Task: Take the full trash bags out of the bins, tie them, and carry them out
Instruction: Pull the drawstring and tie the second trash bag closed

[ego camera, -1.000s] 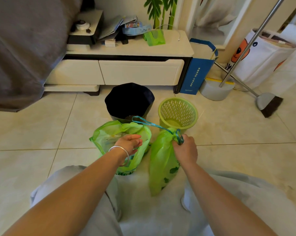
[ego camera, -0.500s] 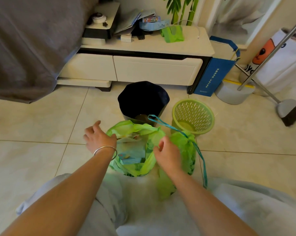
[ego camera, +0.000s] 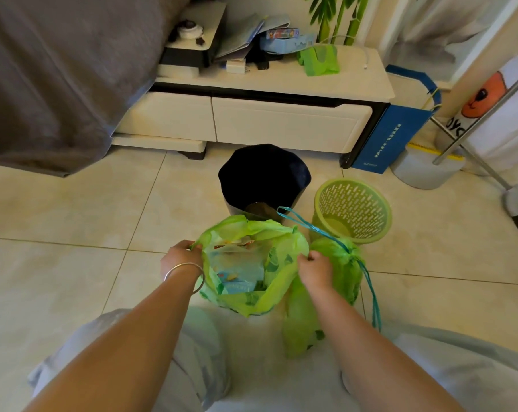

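Two bags: open bag and cinched bag stood on the floor, touching.
Change: right hand had released the cinched bag, its blue drawstring hanging slack.
Hands: left hand and right each pinched the open bag's rim, on opposite sides.
Implication: one bag closed; the second probably awaits tying.
Surroundings: black bin and green basket just beyond.
Obstruction: none evident.
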